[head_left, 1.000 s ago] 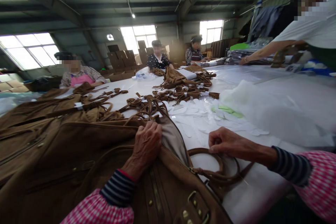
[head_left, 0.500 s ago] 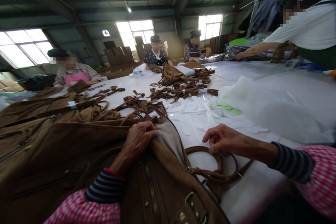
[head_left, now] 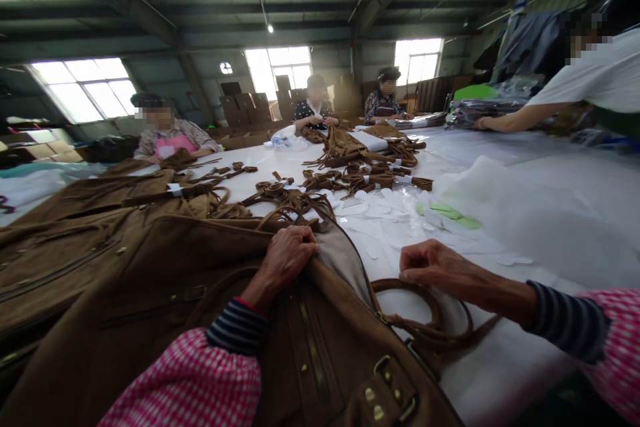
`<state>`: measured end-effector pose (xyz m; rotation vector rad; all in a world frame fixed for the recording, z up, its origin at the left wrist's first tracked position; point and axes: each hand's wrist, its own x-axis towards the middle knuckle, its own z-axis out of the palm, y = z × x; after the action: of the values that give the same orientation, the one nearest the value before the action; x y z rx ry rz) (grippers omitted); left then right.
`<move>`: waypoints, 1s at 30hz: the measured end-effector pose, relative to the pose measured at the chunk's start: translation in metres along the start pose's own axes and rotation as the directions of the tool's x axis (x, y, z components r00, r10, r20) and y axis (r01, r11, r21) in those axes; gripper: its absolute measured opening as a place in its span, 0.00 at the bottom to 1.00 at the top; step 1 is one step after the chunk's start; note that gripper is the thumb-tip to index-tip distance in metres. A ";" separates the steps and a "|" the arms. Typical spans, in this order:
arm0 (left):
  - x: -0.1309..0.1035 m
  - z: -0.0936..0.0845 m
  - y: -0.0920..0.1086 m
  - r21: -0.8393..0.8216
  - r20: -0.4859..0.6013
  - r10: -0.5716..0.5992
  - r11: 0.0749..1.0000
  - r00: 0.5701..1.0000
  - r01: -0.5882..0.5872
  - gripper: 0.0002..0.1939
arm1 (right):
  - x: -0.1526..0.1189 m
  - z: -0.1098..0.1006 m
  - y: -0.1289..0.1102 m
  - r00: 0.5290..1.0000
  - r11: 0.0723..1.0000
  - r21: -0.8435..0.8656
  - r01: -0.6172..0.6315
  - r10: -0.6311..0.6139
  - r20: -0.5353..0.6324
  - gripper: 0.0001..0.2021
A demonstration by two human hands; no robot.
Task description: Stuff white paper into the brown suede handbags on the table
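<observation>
A brown bag (head_left: 280, 373) with brass fittings and zips lies in front of me, its mouth unzipped and pale lining (head_left: 343, 250) showing. My left hand (head_left: 287, 257) is closed on the upper edge of the bag's opening. To the right, my right hand (head_left: 435, 263) hovers just above a looped brown strap (head_left: 425, 330) at the bag's end. Its fingers are curled together in a pinch; whatever is between them, if anything, is too small to make out.
More brown bags (head_left: 65, 247) are piled at left. Beyond lie bundled brown straps (head_left: 360, 177), white cut pieces (head_left: 370, 213), green pieces (head_left: 455, 215) and translucent sheeting (head_left: 540, 213). Several co-workers surround the table; one person's arm (head_left: 520, 117) reaches over a stack at right.
The view has shifted, so the whole scene sits further right. My left hand still grips the bag's edge. My right hand's fingers have drawn closer together above the strap.
</observation>
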<state>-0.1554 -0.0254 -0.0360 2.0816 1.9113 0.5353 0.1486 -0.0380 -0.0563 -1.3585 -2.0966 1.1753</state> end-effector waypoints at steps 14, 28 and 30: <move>0.000 0.011 -0.008 -0.045 -0.080 -0.101 0.994 0.992 0.098 0.08 | 0.080 0.060 -0.068 0.957 0.970 -0.057 0.236 -0.222 0.187 0.09; 0.003 0.009 -0.015 -0.220 -0.044 -0.126 0.969 0.991 0.114 0.07 | 0.091 0.069 -0.059 0.975 0.992 0.102 0.080 -0.099 0.198 0.06; 0.002 0.009 -0.014 -0.216 -0.042 -0.127 0.970 0.991 0.116 0.08 | 0.092 0.070 -0.058 0.978 0.991 0.122 0.054 -0.077 0.192 0.06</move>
<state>-0.1638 -0.0214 -0.0498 1.8216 1.9034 0.7411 0.0255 0.0016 -0.0608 -1.1540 -2.1494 1.4304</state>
